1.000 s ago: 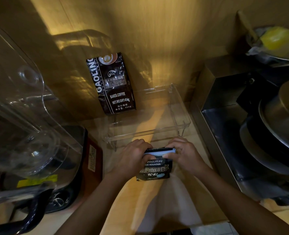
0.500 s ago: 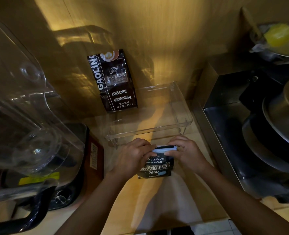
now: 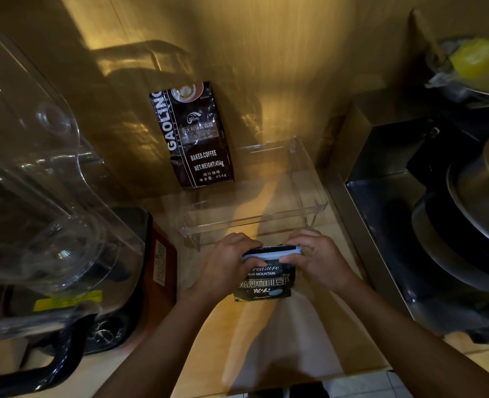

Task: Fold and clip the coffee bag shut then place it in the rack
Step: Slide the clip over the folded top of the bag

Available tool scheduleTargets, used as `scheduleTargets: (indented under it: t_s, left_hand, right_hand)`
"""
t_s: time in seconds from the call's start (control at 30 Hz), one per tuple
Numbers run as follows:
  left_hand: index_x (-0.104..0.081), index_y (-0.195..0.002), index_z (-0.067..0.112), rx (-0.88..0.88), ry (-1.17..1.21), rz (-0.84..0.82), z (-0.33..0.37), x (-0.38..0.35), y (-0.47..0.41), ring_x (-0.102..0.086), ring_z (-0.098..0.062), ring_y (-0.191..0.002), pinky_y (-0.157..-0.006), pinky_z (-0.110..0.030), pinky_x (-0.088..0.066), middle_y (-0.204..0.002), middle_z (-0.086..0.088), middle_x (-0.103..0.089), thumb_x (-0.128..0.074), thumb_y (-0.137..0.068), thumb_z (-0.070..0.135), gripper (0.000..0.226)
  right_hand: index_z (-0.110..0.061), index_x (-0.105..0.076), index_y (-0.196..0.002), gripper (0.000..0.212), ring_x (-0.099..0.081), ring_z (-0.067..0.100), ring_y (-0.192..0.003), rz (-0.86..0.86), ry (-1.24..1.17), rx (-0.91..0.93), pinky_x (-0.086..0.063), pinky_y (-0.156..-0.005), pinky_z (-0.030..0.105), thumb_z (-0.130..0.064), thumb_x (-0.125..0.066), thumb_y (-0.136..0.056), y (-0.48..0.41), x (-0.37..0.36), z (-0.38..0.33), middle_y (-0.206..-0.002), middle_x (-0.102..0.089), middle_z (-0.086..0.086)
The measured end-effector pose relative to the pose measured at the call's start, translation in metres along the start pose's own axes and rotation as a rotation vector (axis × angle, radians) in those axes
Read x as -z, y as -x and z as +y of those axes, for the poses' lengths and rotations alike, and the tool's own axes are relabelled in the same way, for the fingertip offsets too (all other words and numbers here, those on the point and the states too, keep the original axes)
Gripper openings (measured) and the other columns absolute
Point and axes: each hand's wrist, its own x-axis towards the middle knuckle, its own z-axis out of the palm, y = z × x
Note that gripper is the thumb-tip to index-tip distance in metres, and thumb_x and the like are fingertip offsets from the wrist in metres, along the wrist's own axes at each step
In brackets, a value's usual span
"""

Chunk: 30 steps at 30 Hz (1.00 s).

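- The small black coffee bag (image 3: 266, 278) sat low in the centre of the frame, upright on the wooden counter (image 3: 197, 349), just in front of the rack; it read "BLUE MOUNTAIN" under a partly hidden script word ending "easure", with Chinese characters below.
- A pale blue clip (image 3: 272, 253) ran across the bag's folded top edge.
- The left hand (image 3: 226, 268) was curled around the bag's left top corner, fingers closed over the fold and the clip's left end.
- The right hand (image 3: 319, 261) pinched the clip's right end and the bag's right top corner, fingers pressed together on it.
- The clear plastic rack (image 3: 254, 222) stood just above the hands in the frame, on thin legs, apart from the bag.
- A larger dark bag (image 3: 193, 136) stood at the rack's back left, centre of the frame, against the wall: "GAOLIN…" vertically, "BAKED.COFFEE", "NET.WEIGHT:454g".
- A clear blender jug (image 3: 45, 196) filled the left of the frame, a yellow label beneath it too blurred to read.
- Dark pans (image 3: 467, 225) were stacked at the right edge.
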Motion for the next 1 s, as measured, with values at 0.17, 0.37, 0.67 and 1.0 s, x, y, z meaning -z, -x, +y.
scheduleTargets:
  t_s: [0.17, 0.37, 0.67, 1.0]
  left_hand:
    - [-0.063, -0.106, 0.012, 0.003, -0.011, 0.009, 0.0, -0.001, 0.001, -0.056, -0.02, -0.091, -0.075, -0.03, -0.04, -0.099, -0.009, -0.067, -0.064, -0.082, 0.023, 0.026]
    - [-0.064, -0.102, 0.013, 0.013, -0.015, -0.003, 0.001, -0.001, -0.001, -0.055, -0.018, -0.089, -0.073, -0.028, -0.039, -0.097, -0.007, -0.067, -0.064, -0.082, 0.025, 0.023]
    - [-0.063, -0.092, 0.009, 0.023, -0.033, 0.032, 0.006, -0.004, -0.001, -0.056, -0.023, -0.086, -0.067, -0.025, -0.034, -0.091, -0.009, -0.066, -0.065, -0.079, 0.014, 0.014]
    - [-0.061, -0.085, 0.005, -0.064, -0.153, 0.028, 0.011, -0.006, 0.002, -0.059, -0.028, -0.072, -0.064, -0.025, -0.036, -0.079, -0.013, -0.065, -0.07, -0.071, 0.004, 0.016]
  right_hand:
    - [-0.004, -0.07, -0.085, 0.021, -0.057, 0.022, -0.089, -0.013, 0.007, -0.004, -0.046, -0.083, 0.039, -0.006, -0.077, -0.066, 0.0, 0.0, -0.001, -0.086, -0.061, 0.004]
    - [-0.002, -0.069, -0.083, 0.018, -0.057, 0.025, -0.087, -0.005, 0.03, 0.026, -0.046, -0.08, 0.039, -0.003, -0.076, -0.066, 0.002, 0.0, -0.002, -0.083, -0.061, 0.007]
    - [-0.001, -0.066, -0.079, 0.011, -0.052, 0.023, -0.082, -0.013, 0.15, 0.106, -0.042, -0.073, 0.032, -0.003, -0.073, -0.071, 0.002, -0.005, -0.005, -0.08, -0.055, 0.004]
    - [-0.005, -0.062, -0.079, 0.02, -0.052, 0.025, -0.08, -0.086, 0.442, 0.261, -0.034, -0.075, 0.033, -0.025, -0.06, -0.075, -0.002, -0.006, -0.011, -0.081, -0.062, 0.012]
